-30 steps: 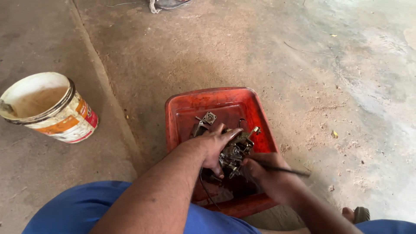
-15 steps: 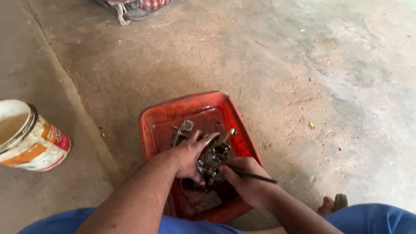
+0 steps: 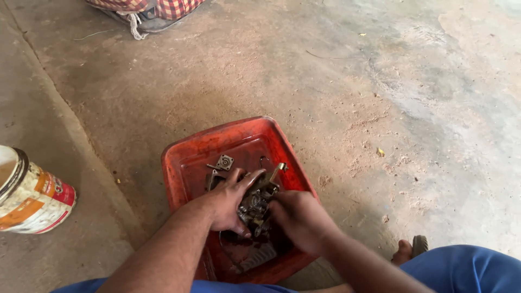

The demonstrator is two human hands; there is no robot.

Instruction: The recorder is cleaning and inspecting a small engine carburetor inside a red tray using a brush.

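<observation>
**Clerk:** Bare concrete floor (image 3: 336, 81), dusty and stained; person seated low, blue-clad legs at the near edge. Item logged?

**Keeper:** One small metal engine part (image 3: 256, 205), dark and greasy, cast body with a bent lever sticking out at its far right. It sat inside the red plastic tray (image 3: 179, 163) on the floor, near the tray's middle, between both hands.

**Clerk:** Handling?

**Keeper:** Judged stiff and dense for its size, not fragile in the body, though the thin lever and linkages looked bendable. Oily film likely made it slippery. Best taken by the blocky casting, never by the lever.

**Clerk:** Left hand?

**Keeper:** Left hand (image 3: 227, 202) came in from the near left, forearm angled towards the far right, palm down. Its grip was wrapped over the part's left side, index finger stretched along the top, thumb tucked beneath.

**Clerk:** Right hand?

**Keeper:** Right hand (image 3: 301, 220) lay just right of the part, knuckles up, fingers curled against the casting. Its grip looked pressed together there, but whether it pinched anything could not be told; the fingertips were hidden.

**Clerk:** Other entries?

**Keeper:** One square metal plate (image 3: 224, 161) loose at the tray's far side. One worn paint bucket (image 3: 32, 198) at the left edge. One checked cloth bundle (image 3: 157, 11) at the far edge. One sandalled foot (image 3: 410, 248) at the near right.
</observation>
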